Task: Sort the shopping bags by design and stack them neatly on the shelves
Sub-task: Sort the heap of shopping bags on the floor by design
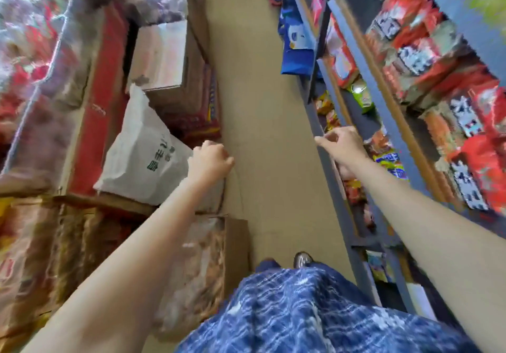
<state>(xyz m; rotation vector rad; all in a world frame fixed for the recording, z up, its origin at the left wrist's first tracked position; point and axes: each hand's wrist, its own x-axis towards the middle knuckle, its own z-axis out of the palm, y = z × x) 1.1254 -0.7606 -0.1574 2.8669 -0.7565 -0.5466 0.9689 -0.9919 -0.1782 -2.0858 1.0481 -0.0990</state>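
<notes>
Shopping bags in red, white and black prints (416, 59) sit packed in rows on the blue metal shelves (364, 59) to my right, their patterns blurred so I cannot make out the designs exactly. A blue bag with a white figure (297, 48) hangs off the front of those shelves further down the aisle. Small bright packets (388, 161) lie on the shelf level just beside my right wrist.

My right hand (342, 143) reaches to the front edge of that shelf, its grip partly closed, thumb and forefinger drawn together near the rail; whether they pinch anything I cannot tell. My left hand (209, 161) is curled into a loose fist above the floor (262, 111), and I cannot tell if anything is inside it. Just beside it, to the left, a white paper bag with green lettering (142, 155) leans on stacked cardboard boxes (161, 57). A tall red carton (98, 100) stands behind that bag. Below my left forearm a box wrapped in clear plastic (202, 270) rests at the aisle's edge. My blue patterned garment (301, 309) and one shoe (302, 259) show at the bottom.
</notes>
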